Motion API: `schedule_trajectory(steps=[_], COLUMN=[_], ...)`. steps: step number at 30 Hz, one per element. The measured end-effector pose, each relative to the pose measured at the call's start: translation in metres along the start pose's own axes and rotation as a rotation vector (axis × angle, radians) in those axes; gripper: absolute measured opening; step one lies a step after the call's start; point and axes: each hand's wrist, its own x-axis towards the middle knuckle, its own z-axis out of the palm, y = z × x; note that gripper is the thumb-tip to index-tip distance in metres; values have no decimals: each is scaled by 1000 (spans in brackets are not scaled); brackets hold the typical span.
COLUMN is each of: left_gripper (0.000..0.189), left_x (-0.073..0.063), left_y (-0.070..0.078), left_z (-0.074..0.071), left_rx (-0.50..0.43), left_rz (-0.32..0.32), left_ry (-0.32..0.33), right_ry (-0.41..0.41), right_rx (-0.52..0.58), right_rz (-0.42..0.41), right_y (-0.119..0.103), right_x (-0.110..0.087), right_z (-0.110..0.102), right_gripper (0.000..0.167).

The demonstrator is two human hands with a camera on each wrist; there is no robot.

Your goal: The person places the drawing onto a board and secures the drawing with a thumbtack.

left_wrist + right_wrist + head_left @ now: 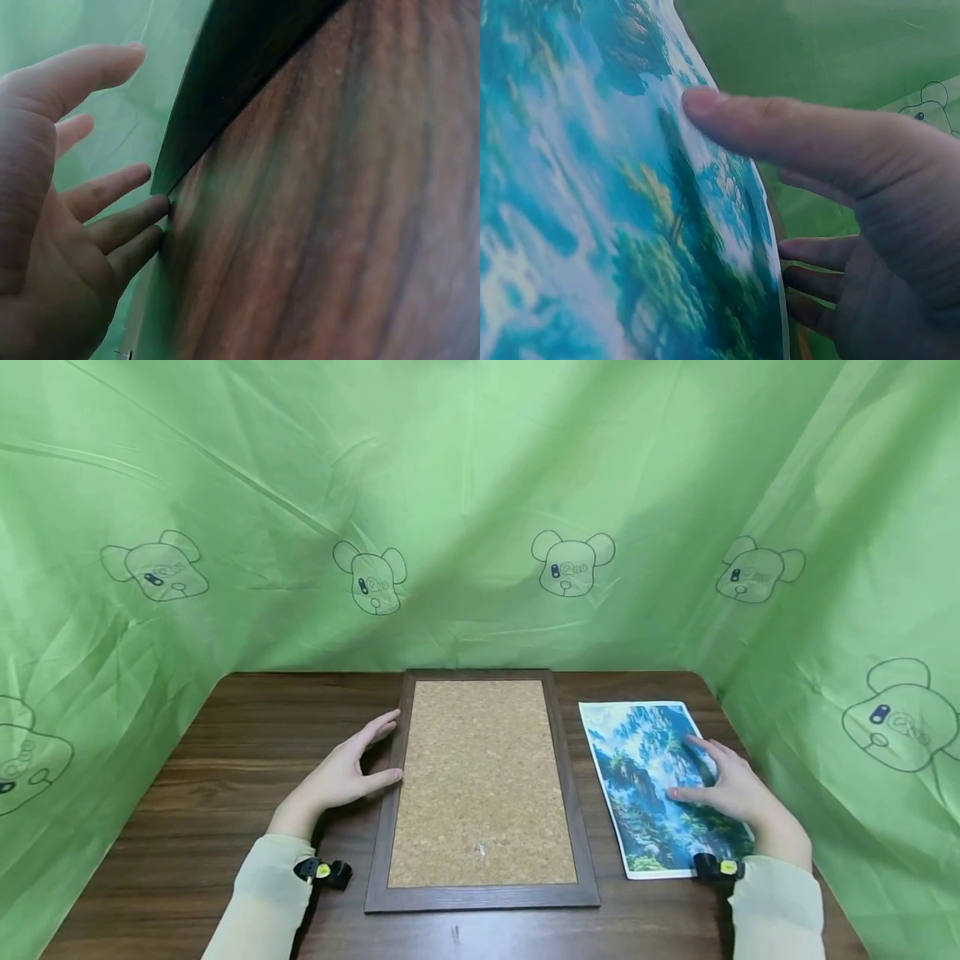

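A cork board in a dark brown wooden frame lies on the table, its cork face up. Beside its left edge is my left hand, thumb and fingers spread; whether the fingertips touch the frame is hard to tell. In the left wrist view, the fingers of that hand extend near the frame's dark side. A blue-green landscape print with a white border lies right of the board. My right hand hovers at the print's right side, thumb over the picture and fingers by its edge.
The dark wood-grain table has its far edge against a green curtain printed with bear heads. The curtain also runs along the left and right sides. A band with a small camera is on each wrist.
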Motion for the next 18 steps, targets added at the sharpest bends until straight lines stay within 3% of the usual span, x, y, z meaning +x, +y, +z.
schedule_trajectory(steps=[6,12,18], left_gripper=[96,100,100], left_x=[-3,-2,-1], left_y=[-4,-8,-9], left_z=[0,0,-1], left_rx=[51,44,43], left_rz=[0,-20,-27], left_ry=[-14,-49,-57], right_ry=[9,46,52], right_rx=[-7,-25,32], right_rz=[51,106,137], right_y=[-5,-15,-16], right_x=[3,6,10], right_z=[-1,0,1], right_gripper=[126,129,116])
